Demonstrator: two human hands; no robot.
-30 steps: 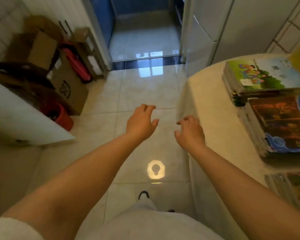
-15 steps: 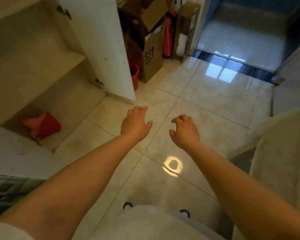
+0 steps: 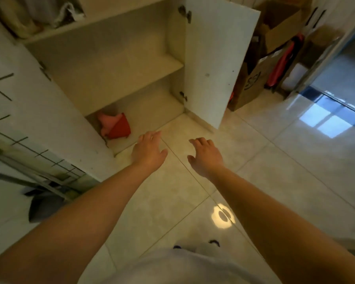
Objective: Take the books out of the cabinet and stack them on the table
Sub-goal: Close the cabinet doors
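Note:
The white cabinet [image 3: 119, 66] stands open in front of me, both of its doors swung out. Its middle shelf [image 3: 135, 76] shows no books. On the bottom shelf lies a red and pink object [image 3: 117, 126], too unclear to name. My left hand [image 3: 149, 149] reaches out over the floor just in front of the bottom shelf, fingers apart, holding nothing. My right hand [image 3: 206, 154] hovers beside it to the right, fingers loosely spread and empty. The table and the book stacks are out of view.
The right cabinet door [image 3: 217, 62] juts out toward me. Behind it stand cardboard boxes [image 3: 252, 78] and red items [image 3: 283, 60]. A tiled floor [image 3: 275, 160] stretches right to a doorway. The left door [image 3: 29, 111] and a dark object [image 3: 43, 206] lie at the left.
My view has swung left, from the table with its book stacks to the open cabinet. Both empty hands have come closer to the bottom shelf.

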